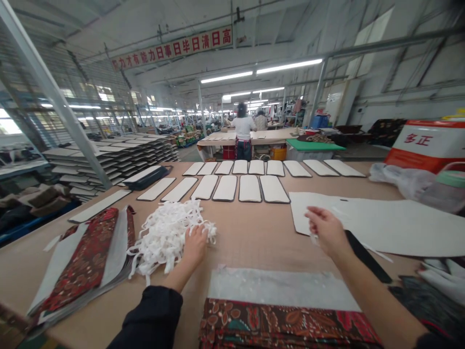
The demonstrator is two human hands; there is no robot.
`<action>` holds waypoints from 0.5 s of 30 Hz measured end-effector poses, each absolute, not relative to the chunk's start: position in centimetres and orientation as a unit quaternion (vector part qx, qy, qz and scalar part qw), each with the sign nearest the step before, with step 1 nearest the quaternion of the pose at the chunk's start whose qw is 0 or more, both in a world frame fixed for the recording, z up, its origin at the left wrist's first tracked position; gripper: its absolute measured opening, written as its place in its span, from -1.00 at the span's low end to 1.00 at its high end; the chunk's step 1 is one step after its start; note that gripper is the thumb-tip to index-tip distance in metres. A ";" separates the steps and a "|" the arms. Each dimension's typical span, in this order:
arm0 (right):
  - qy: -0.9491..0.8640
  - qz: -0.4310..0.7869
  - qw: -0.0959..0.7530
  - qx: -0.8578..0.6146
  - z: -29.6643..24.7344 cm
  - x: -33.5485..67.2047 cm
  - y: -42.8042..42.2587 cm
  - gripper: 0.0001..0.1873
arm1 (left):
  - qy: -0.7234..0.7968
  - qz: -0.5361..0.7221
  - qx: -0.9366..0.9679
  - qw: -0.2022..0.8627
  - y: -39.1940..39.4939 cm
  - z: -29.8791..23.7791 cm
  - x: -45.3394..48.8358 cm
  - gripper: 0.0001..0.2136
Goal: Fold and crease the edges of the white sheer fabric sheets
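My left hand [196,246] is at the right side of a heap of loose white fabric strips [167,232], its fingers curled onto them; the fingertips are partly hidden. Over the left end of a large white panel [392,225], my right hand [329,231] is closed in a pinch, and a short bit of white strip shows below its fingers. A flat black piece [366,257] lies under the right forearm, beside another thin white strip [378,252]. Closest to me is a stack of dark red patterned fabric [286,325] with a pale, translucent top band [276,286].
Two rows of white, dark-edged panels [225,188] lie across the brown table [247,237]. More patterned fabric [87,257] is at left. A clear plastic bag [395,179] and a red-and-white box [425,143] stand at right. A person [244,128] stands beyond the table.
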State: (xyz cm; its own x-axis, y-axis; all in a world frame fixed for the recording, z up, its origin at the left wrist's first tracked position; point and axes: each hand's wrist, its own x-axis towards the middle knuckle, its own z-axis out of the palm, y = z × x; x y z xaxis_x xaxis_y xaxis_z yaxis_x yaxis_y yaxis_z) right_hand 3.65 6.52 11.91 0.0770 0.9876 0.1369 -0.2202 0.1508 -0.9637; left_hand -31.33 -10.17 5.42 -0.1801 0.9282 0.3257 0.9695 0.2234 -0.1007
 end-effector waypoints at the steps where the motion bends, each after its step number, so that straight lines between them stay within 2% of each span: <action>1: -0.509 0.532 0.532 -0.419 12.1 2.9 5.2 -0.60 | -0.750 -0.087 -0.638 0.152 -9.9 6.0 -29.7 -0.54; 3: -0.552 0.588 0.443 -0.392 12.4 1.1 2.5 -0.62 | -0.716 -0.146 -0.674 0.107 -9.6 7.2 -26.1 -0.49; 7: -0.513 0.745 0.320 -0.281 12.9 -1.1 -1.2 -0.65 | -0.643 -0.317 -0.696 -0.045 -9.6 10.1 -19.6 -0.44; 9: -0.498 0.788 0.273 -0.239 13.1 -1.1 -2.2 -0.65 | -0.605 -0.390 -0.684 -0.116 -9.8 11.4 -17.6 -0.51; 12: -0.546 0.770 0.228 -0.238 13.2 -0.4 -2.7 -0.63 | -0.596 -0.421 -0.648 -0.217 -10.0 12.8 -16.4 -0.75; 15: -0.690 0.626 0.215 -0.293 12.9 0.4 -2.5 -0.74 | -0.615 -0.378 -0.644 -0.255 -10.4 13.1 -16.6 -0.76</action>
